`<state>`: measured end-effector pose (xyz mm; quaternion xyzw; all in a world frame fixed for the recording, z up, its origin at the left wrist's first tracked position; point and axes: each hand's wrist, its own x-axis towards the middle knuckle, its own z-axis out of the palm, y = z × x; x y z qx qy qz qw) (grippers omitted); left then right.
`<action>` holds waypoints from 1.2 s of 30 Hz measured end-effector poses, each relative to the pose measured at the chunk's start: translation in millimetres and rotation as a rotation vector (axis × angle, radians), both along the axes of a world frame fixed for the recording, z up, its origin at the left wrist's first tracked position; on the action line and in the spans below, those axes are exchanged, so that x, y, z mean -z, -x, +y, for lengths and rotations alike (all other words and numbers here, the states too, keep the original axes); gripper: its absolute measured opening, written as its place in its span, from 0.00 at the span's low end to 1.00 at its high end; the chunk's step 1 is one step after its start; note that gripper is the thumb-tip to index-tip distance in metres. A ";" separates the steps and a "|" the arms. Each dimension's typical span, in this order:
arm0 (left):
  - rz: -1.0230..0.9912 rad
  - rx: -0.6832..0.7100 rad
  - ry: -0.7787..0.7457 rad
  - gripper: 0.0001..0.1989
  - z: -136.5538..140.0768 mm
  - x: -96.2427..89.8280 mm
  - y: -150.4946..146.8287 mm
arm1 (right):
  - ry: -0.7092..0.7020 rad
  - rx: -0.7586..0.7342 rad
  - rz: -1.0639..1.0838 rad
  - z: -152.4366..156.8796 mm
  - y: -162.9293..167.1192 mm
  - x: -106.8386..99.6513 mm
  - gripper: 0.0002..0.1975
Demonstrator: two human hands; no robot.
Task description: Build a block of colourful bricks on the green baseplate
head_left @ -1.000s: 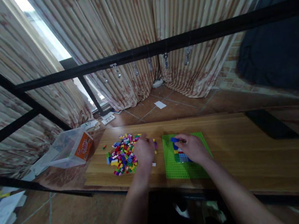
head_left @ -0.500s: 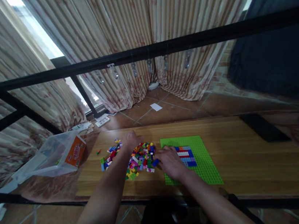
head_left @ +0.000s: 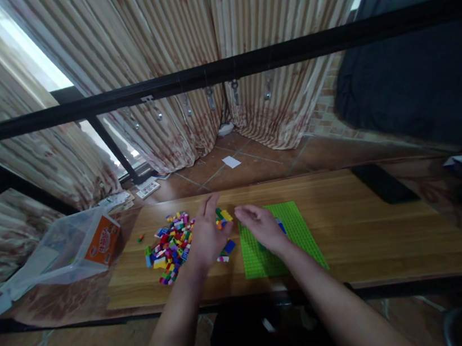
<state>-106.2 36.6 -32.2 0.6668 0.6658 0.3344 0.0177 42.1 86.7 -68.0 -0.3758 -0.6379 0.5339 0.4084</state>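
My left hand (head_left: 209, 238) hovers over the right part of a pile of small colourful toy bricks (head_left: 172, 243), fingers stretched out and thumb apart, holding nothing I can see. Facing it, my right hand (head_left: 264, 228) is above the left part of a green studded baseplate (head_left: 303, 237). Its fingers are loosely curved and point left; no brick shows in them. The hand covers most of the brick build on the plate, leaving only a blue and grey corner (head_left: 281, 225) visible. A loose blue brick (head_left: 229, 246) lies between the pile and the plate.
The wooden tabletop (head_left: 351, 248) carries a dark flat object (head_left: 383, 182) at its far right. On the left stands a clear plastic bin (head_left: 70, 245) with an orange label. A black metal rail (head_left: 184, 80) with hanging clips crosses in front of the curtains (head_left: 178, 27).
My left hand has moved right and opened its fingers. The right hand has lifted off the bricks at the plate's left edge and now covers the build. The view has shifted slightly right.
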 end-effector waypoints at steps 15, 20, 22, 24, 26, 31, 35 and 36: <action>-0.945 -0.084 0.105 0.16 -30.3 16.7 -39.0 | 0.295 -0.259 0.207 -13.9 -15.4 -15.9 0.16; -1.185 -0.073 0.039 0.14 -30.5 19.1 -44.1 | 0.369 -0.287 0.212 -18.6 -11.7 -12.9 0.17; -1.266 -0.079 0.030 0.15 -31.3 18.6 -44.6 | 0.443 -0.266 0.239 -20.6 -9.5 -11.7 0.17; -1.302 -0.093 0.035 0.16 -32.5 18.2 -43.6 | 0.513 -0.251 0.269 -23.1 -6.8 -10.4 0.18; -1.336 -0.133 0.043 0.16 -34.5 18.5 -41.4 | 0.579 -0.238 0.301 -25.9 -3.6 -9.0 0.19; -1.613 -0.254 0.119 0.15 -46.4 24.7 -37.3 | 0.683 -0.193 0.362 -32.4 3.9 -6.9 0.18; -1.640 -0.204 0.179 0.17 -59.1 28.8 -45.9 | 0.697 -0.190 0.286 -35.5 5.8 -6.6 0.18; -1.615 -0.193 0.182 0.18 -61.3 28.9 -49.3 | 0.689 -0.197 0.279 -35.9 5.7 -6.0 0.18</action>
